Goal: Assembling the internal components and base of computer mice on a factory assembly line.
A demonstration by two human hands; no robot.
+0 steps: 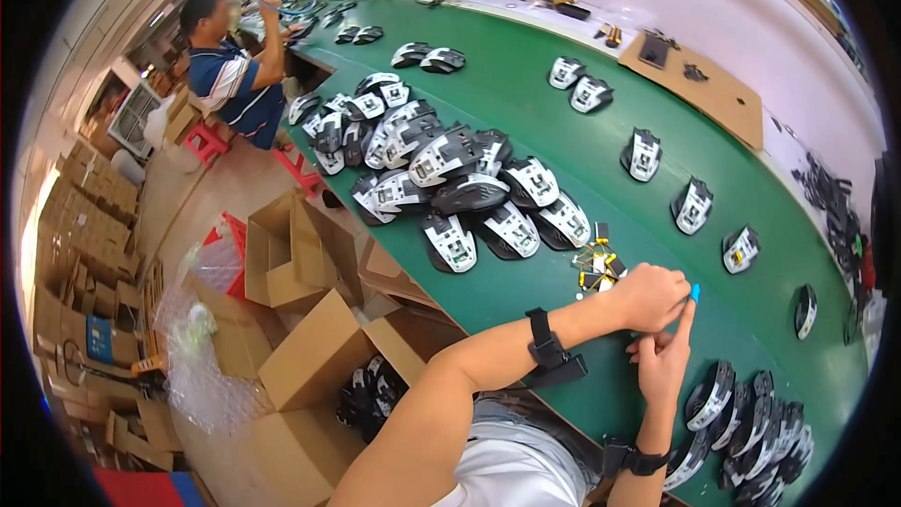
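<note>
Over the green bench, my left hand (655,299) is closed, its fingertips pinched against a small blue piece (694,292) whose kind I cannot make out. Just below it, my right hand (661,363) stretches its index finger up to the blue piece and touches it; the other fingers are partly curled. Left of my hands lies a small heap of black, yellow-edged parts (599,263). A pile of black-and-white computer mouse shells (446,158) spreads beyond them, several showing their insides. More mouse shells (751,427) are bunched near my right forearm.
Single mouse shells (693,205) stand spaced along the green bench (507,47). A brown board (699,94) lies by the wall. Open cardboard boxes (314,347) sit on the floor at left, one holding dark parts. A co-worker (235,75) is at the far left.
</note>
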